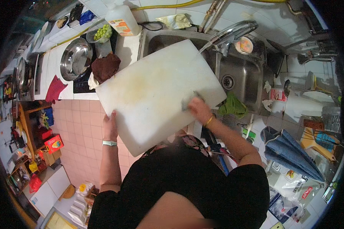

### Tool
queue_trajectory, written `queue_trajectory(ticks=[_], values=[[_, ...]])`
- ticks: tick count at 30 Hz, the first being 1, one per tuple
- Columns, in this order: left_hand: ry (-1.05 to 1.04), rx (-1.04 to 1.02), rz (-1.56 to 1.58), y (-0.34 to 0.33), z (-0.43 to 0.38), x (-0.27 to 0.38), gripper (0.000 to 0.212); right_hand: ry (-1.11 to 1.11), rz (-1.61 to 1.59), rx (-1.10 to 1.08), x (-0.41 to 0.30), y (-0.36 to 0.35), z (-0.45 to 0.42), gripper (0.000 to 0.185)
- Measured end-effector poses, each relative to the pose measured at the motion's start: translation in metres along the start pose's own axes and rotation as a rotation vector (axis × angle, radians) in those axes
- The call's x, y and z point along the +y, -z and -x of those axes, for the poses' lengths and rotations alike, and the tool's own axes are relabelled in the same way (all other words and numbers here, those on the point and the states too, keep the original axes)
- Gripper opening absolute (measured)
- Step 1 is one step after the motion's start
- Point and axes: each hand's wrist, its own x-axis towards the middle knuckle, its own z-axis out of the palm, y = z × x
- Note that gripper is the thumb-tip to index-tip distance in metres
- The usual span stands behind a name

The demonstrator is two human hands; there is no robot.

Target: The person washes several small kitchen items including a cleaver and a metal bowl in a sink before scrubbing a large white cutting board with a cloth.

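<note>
A large white plastic cutting board (157,83) slants across the front of the steel double sink (147,35), hiding most of its left basin. Its surface carries yellowish stains and a few dark specks. At the board's near left edge, my left hand (110,126) grips it with the thumb on top. My right hand (199,110) presses a grey scouring pad (186,103) against the right part of the board; both are blurred. Water (205,46) runs from the chrome faucet (232,30) towards the board's far right corner. Beside that hand, a green cloth (233,106) hangs over the sink's front rim.
Left of the sink are a brown cloth (106,67), a steel basin (76,60), a bowl of green grapes (102,33) and a plastic jug (123,21). The right basin shows its drain (227,82). A blue cloth (289,151) hangs at the right.
</note>
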Motion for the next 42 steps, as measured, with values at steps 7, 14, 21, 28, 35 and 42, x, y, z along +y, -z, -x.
queue_trajectory(ticks=[7, 14, 21, 28, 35, 42], values=[[-0.04, -0.028, 0.004, -0.003, 0.012, 0.008, 0.037, -0.598, -0.189, 0.309, 0.107, 0.016, -0.075, 0.012], [-0.012, 0.037, -0.015, -0.002, 0.009, 0.002, 0.035, -0.283, 0.16, 0.585, 0.106, 0.007, -0.135, 0.014], [-0.012, 0.03, -0.032, -0.006, 0.008, 0.001, 0.034, -0.278, -0.168, 0.464, 0.005, -0.038, -0.166, 0.025], [-0.014, 0.044, -0.05, -0.011, 0.015, 0.005, 0.034, 0.282, -0.218, 0.129, -0.115, -0.107, -0.172, 0.008], [-0.008, 0.037, -0.027, -0.015, 0.023, 0.007, 0.032, -0.434, 0.083, 0.479, 0.074, -0.047, -0.24, 0.014], [-0.05, 0.027, 0.051, -0.017, 0.01, -0.017, 0.032, -0.365, 0.175, 0.373, 0.101, -0.009, -0.197, 0.025]])
